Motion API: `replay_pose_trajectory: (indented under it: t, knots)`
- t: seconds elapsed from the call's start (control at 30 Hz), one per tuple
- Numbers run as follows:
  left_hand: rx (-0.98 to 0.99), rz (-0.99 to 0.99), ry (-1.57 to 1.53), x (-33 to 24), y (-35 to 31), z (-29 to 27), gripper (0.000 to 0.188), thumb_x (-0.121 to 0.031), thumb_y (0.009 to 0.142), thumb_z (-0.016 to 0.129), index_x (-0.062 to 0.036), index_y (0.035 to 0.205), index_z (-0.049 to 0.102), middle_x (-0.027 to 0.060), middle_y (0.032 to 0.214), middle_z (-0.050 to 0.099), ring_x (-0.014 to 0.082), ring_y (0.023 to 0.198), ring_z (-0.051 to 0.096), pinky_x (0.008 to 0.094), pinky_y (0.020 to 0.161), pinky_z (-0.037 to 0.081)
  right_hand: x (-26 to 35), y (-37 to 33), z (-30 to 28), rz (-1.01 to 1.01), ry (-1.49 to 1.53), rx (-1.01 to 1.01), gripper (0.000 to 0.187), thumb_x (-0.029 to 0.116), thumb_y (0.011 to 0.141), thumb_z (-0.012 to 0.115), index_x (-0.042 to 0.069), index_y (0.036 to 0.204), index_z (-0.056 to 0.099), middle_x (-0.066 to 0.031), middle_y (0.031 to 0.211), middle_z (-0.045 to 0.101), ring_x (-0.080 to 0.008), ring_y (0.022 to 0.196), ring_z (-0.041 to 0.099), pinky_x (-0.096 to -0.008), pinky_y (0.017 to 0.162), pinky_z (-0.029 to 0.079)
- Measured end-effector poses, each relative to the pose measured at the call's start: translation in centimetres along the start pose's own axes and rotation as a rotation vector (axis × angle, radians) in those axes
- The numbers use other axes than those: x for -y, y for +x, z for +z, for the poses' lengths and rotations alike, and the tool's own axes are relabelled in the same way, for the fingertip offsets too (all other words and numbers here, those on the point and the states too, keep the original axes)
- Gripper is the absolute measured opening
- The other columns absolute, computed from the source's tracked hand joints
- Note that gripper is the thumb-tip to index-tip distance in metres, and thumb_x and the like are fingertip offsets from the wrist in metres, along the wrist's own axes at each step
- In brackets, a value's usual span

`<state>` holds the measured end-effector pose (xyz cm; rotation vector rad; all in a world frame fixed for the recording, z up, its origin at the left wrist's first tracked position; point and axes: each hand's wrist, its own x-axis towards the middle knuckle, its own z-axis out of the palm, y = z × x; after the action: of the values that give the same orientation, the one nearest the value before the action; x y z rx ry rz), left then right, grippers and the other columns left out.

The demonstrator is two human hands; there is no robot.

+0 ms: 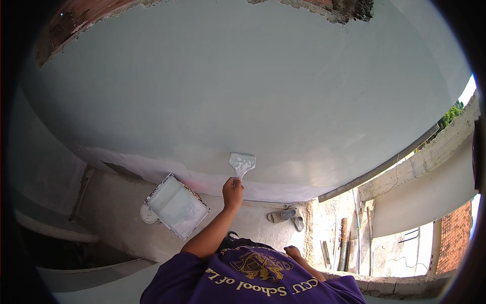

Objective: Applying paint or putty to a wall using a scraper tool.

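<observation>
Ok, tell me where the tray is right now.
In the head view, the tray is left of the left hand, near the foot of the wall, partly hiding a round white container.

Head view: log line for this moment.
left hand: grips flat tool | tool: at wall, contact unclear | right hand: by shirt, grip unclear | tray: left of hands

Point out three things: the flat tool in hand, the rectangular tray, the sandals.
Flat tool (243,162): head view, on its wide, paint-smeared head.
Rectangular tray (196,223): head view, on its lower-right rim.
Sandals (278,217): head view, on the larger-looking one, at picture left.
</observation>
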<state>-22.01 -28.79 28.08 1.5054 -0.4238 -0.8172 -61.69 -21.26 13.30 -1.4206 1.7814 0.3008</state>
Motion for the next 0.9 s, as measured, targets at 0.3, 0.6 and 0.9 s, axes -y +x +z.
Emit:
replay_pose_trajectory:
  t: [0.3,0.6,0.9]
  knots:
    - [-0.021,-0.171,0.005,2.5,0.3,-0.5,0.025,-0.019,0.089,0.05,-0.0034,0.07,0.049,0.0016,0.055,0.047,0.0091,0.046,0.043,0.0244,0.043,0.034,0.9,0.5,0.3,-0.051,-0.042,0.035,0.045,0.04,0.079,0.053,0.003,0.102,0.065,-0.0189,0.107,0.062,-0.034,0.103,0.057,-0.0379,0.09,0.044]
    - [-0.06,0.045,0.056,4.1,-0.4,-0.1,0.03,-0.021,0.088,0.048,0.0003,0.067,0.05,0.0092,0.055,0.054,0.0222,0.05,0.052,0.0351,0.051,0.041,1.2,1.1,0.4,-0.043,-0.06,0.072,0.047,0.041,0.079,0.052,0.003,0.103,0.064,-0.0199,0.109,0.061,-0.034,0.105,0.057,-0.0378,0.09,0.043]
    - [0.146,0.564,0.181,-8.2,-5.1,3.2,0.024,-0.022,0.088,0.052,0.0,0.077,0.053,0.0183,0.066,0.057,0.0387,0.066,0.058,0.0426,0.057,0.042,-0.3,0.4,0.4,-0.024,-0.033,0.028,0.046,0.04,0.079,0.053,0.002,0.103,0.064,-0.0196,0.108,0.062,-0.0338,0.104,0.057,-0.037,0.09,0.044]
